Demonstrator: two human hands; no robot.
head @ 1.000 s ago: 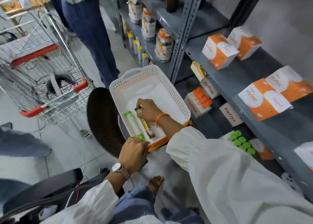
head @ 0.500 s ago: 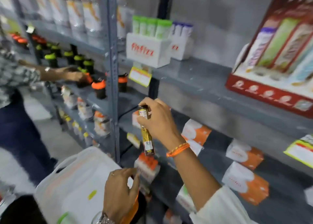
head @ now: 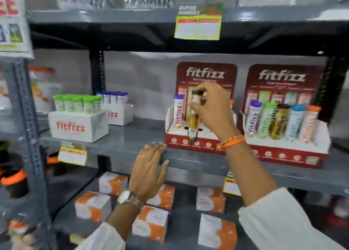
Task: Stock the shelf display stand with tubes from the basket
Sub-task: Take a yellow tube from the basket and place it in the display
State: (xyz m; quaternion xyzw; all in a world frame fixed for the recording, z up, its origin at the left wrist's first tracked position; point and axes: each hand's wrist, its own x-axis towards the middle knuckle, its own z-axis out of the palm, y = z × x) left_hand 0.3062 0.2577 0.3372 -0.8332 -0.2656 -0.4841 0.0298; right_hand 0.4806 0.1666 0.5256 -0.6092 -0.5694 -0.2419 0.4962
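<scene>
The right hand's fingers (head: 203, 91) were pinched together around the dark cap of a gold tube (head: 193, 125), which hung upright below them, its lower end just over the white tray of the red display stand (head: 188, 143). A second earlier that same hand had been down in the basket, closing on this tube; half a second earlier it was carrying the tube up past the lower shelves. So the pick was done and the carry nearly over, and what remained, by my reading, was lining the tube's foot up with one of the dark empty holes in the tray and lowering it in.

In that stand one purple-capped tube (head: 178, 110) stood at the left end, just beside the gold one. The left hand (head: 149, 171) had left the basket rim and lay open, fingers spread flat, holding nothing, its fingertips touching the shelf edge (head: 122, 151) just left of the stand. To the right of the stand stood a second display stand (head: 287, 155), with a full row of five tubes. The basket was out of view.
</scene>
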